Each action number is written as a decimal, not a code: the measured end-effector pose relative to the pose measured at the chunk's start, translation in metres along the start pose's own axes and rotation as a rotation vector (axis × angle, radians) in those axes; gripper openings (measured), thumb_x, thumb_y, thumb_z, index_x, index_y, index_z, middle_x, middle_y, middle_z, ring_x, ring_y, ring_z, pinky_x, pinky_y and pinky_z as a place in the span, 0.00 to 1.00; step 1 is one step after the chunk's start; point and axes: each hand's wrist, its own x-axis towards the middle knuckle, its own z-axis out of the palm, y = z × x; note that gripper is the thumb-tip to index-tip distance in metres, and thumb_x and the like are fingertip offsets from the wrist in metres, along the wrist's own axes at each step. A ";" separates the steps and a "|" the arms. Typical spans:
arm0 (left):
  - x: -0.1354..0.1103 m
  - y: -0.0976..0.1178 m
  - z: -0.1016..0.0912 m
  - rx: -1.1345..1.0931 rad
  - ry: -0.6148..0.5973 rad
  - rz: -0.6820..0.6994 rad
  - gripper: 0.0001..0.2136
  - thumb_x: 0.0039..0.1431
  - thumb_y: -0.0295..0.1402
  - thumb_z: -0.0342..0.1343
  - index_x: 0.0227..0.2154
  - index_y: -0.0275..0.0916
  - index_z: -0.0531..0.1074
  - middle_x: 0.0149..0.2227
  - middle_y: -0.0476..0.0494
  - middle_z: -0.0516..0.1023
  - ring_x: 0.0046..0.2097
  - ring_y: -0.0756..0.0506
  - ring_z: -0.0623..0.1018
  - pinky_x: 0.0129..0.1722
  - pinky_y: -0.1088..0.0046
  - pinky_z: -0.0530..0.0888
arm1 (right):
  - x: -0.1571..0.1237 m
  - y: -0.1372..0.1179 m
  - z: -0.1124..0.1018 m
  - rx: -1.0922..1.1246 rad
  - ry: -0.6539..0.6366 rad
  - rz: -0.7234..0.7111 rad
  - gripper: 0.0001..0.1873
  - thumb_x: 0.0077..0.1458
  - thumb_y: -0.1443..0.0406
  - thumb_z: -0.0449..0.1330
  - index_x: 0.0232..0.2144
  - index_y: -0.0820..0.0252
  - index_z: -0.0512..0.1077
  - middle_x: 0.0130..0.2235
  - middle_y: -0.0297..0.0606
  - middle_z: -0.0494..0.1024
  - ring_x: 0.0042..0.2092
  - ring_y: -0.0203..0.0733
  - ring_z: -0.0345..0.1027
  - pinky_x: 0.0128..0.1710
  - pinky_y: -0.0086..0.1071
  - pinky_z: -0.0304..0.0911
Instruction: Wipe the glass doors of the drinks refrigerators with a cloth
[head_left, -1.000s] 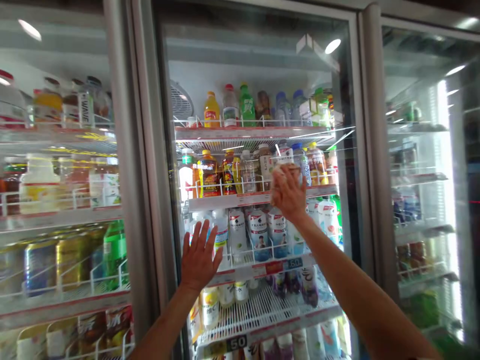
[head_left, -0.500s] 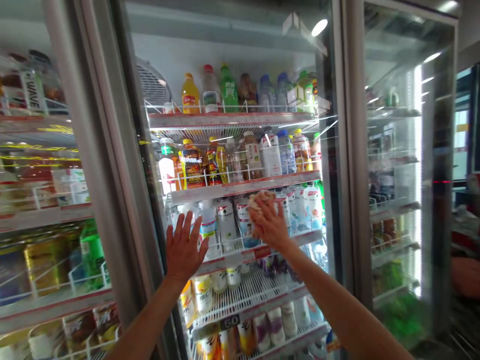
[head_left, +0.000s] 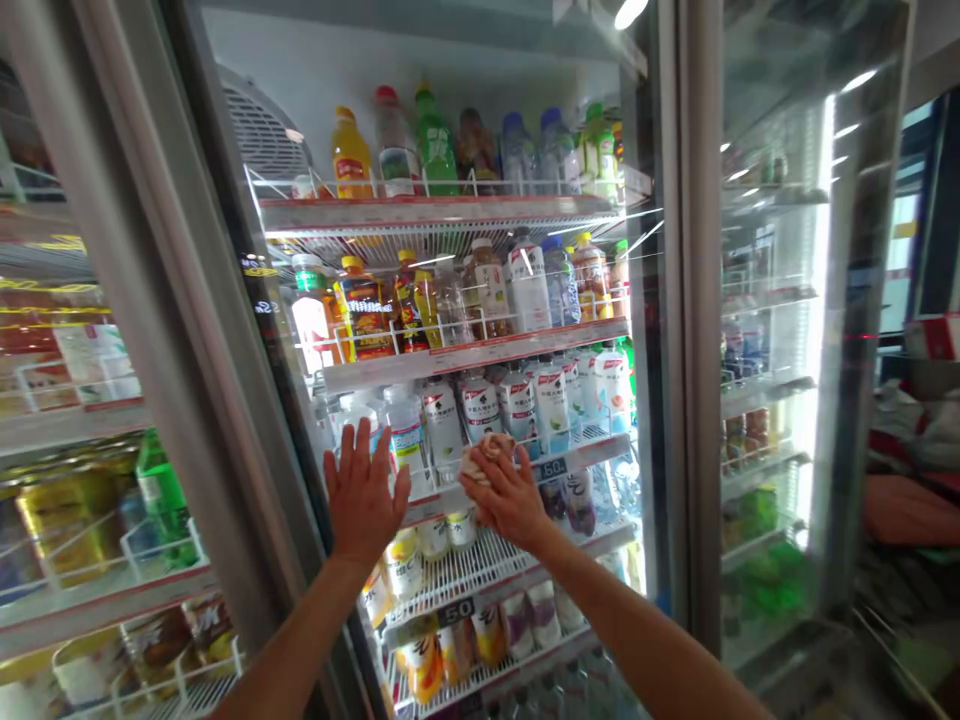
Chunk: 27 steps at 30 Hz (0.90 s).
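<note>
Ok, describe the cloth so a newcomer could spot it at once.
Find the middle glass door, backed by drink shelves. Near the view's centre, look under the right-hand grip for the cloth. It is pale and crumpled, unlike the labelled bottles behind it.

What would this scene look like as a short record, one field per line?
Setting: drinks cooler with a glass door
Left hand: open, fingers spread, holding nothing; glass contact unclear
Right hand: over a crumpled cloth, apparently pressed to the glass
Top shelf: bottles, including a yellow one and a green one
Behind the hands: more shelves of bottles
Number visible: 50, on a dark tag low down
</note>
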 end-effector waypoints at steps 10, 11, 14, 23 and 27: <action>-0.054 0.001 0.009 0.026 -0.065 0.046 0.33 0.58 0.34 0.51 0.63 0.46 0.41 0.65 0.44 0.44 0.66 0.42 0.45 0.64 0.56 0.44 | -0.034 0.059 -0.013 -0.142 0.165 0.452 0.26 0.56 0.65 0.48 0.58 0.55 0.57 0.64 0.47 0.51 0.65 0.53 0.39 0.58 0.59 0.43; -0.054 0.001 0.009 0.023 -0.065 0.041 0.33 0.58 0.34 0.51 0.63 0.46 0.42 0.65 0.44 0.44 0.66 0.42 0.45 0.63 0.56 0.44 | -0.028 0.046 -0.010 -0.120 0.150 0.433 0.26 0.56 0.65 0.49 0.58 0.54 0.58 0.64 0.46 0.51 0.66 0.52 0.38 0.59 0.59 0.42; -0.053 0.001 0.009 0.006 -0.063 0.036 0.33 0.58 0.34 0.51 0.63 0.46 0.42 0.65 0.44 0.44 0.66 0.42 0.45 0.64 0.56 0.44 | -0.010 0.015 -0.004 -0.055 0.038 0.245 0.24 0.56 0.64 0.50 0.56 0.50 0.61 0.62 0.40 0.57 0.65 0.49 0.40 0.62 0.54 0.37; -0.050 0.004 0.005 0.047 -0.053 0.070 0.34 0.58 0.33 0.51 0.63 0.45 0.41 0.65 0.44 0.43 0.66 0.43 0.43 0.64 0.58 0.43 | 0.011 0.089 -0.014 -0.206 0.272 0.514 0.29 0.59 0.63 0.45 0.62 0.57 0.49 0.62 0.49 0.56 0.64 0.50 0.43 0.60 0.57 0.37; -0.050 0.004 0.006 0.040 -0.042 0.055 0.33 0.58 0.34 0.51 0.63 0.46 0.41 0.65 0.45 0.44 0.66 0.44 0.44 0.64 0.59 0.43 | 0.024 0.038 -0.001 -0.062 0.139 0.252 0.27 0.58 0.62 0.47 0.60 0.52 0.54 0.62 0.41 0.57 0.65 0.47 0.39 0.62 0.52 0.35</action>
